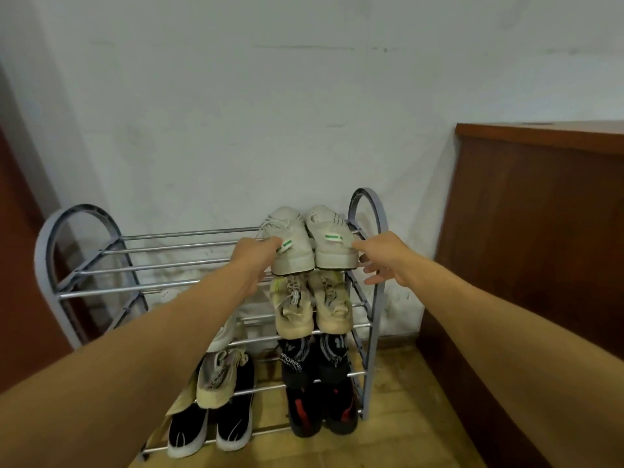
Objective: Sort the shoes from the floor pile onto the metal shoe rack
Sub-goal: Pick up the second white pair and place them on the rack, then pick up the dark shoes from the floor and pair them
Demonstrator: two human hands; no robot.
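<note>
A grey metal shoe rack [84,270] stands against the wall. On its top shelf at the right sits a pair of white sneakers with green heel tabs: the left sneaker [293,246] and the right sneaker [332,244]. My left hand [255,261] has its fingers on the left sneaker's heel. My right hand [383,258] touches the right sneaker's heel with spread fingers. Below lie beige sneakers [312,307], dark sneakers [314,359], black and red shoes [320,413], a beige shoe [216,378] and black shoes with white soles [211,427].
A brown wooden cabinet [540,248] stands close on the rack's right. A brown door or panel [20,265] is at the left. The floor is yellowish tile [405,417]. The left half of the rack's top shelf holds nothing.
</note>
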